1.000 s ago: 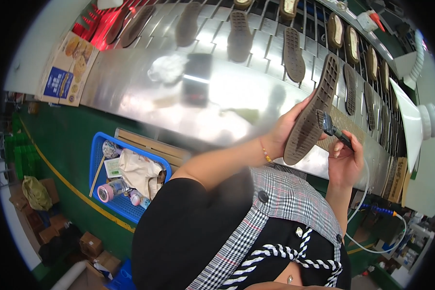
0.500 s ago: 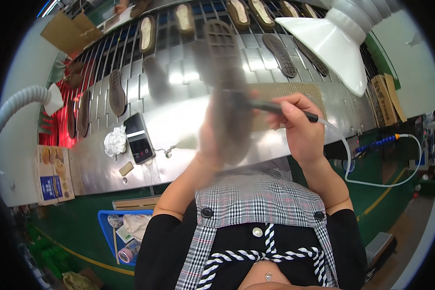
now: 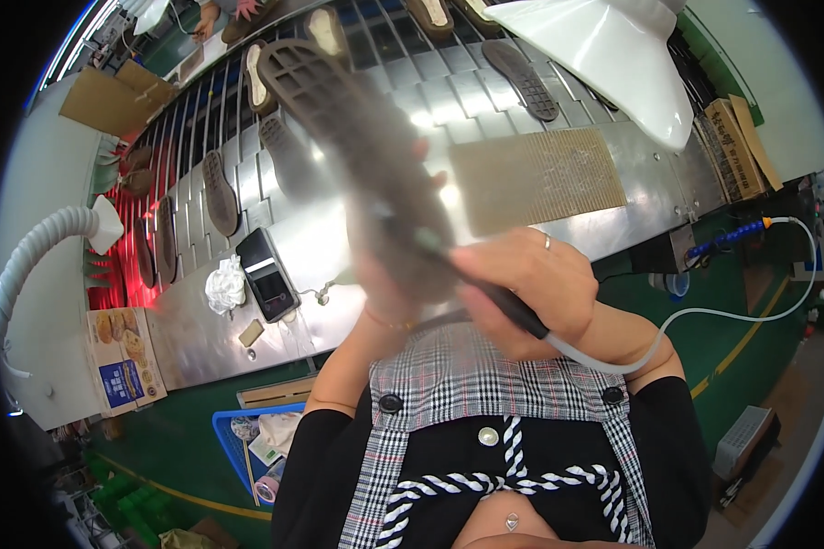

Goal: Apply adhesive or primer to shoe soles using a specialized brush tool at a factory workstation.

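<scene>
My left hand (image 3: pixel 371 284) is wrapped round a dark brown shoe sole (image 3: pixel 352 137), smeared by motion, which slants up to the left with its grid-patterned side in view. In my right hand (image 3: pixel 554 284) is a black-handled brush (image 3: pixel 515 309) with a thin pale hose (image 3: pixel 668 325) running from its end. The brush's head is at the lower part of the sole, too blurred to tell whether it touches. Beyond the hands, other brown soles (image 3: pixel 220 194) and a further sole (image 3: pixel 522 80) lie on a slatted metal conveyor.
A ribbed brown mat (image 3: pixel 540 178) lies on the metal bench, right of the sole. Leftward are a phone (image 3: pixel 268 274) and crumpled tissue (image 3: pixel 225 284). A white hood (image 3: pixel 604 55) hangs at upper right. A blue basket (image 3: pixel 233 448) stands below the bench. Another person's hand (image 3: pixel 207 18) shows far off.
The sole has swung to tilt left. My right hand has come down and inward with the brush, nearer my body. The whole view has turned a little.
</scene>
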Tool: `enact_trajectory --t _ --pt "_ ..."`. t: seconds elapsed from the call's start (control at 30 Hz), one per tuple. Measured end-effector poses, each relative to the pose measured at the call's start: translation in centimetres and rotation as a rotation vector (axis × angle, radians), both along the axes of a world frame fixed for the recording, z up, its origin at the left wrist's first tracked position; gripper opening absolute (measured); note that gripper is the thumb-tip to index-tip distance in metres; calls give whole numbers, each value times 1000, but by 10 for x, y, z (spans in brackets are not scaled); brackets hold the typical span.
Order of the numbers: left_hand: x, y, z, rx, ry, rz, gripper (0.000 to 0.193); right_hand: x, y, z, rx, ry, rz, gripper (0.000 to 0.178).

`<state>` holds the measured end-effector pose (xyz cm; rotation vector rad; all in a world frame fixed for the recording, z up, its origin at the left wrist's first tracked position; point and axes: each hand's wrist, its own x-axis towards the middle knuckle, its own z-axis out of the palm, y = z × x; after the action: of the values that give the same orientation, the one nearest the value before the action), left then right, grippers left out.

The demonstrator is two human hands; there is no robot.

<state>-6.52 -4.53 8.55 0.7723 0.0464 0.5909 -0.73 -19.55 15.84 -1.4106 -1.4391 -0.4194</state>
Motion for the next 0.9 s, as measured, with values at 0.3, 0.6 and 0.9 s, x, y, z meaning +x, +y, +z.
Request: enact_trajectory --t 0.3,0.6,0.9 --pt "-1 20 2 258 60 155 62 -2 -5 -6 -131 186 108 30" --pt "-1 29 15 208 150 305 66 -5 -8 -4 -218 321 253 26" --pt "-14 44 18 -379 -209 -220 70 -2 -15 6 -291 273 457 30"
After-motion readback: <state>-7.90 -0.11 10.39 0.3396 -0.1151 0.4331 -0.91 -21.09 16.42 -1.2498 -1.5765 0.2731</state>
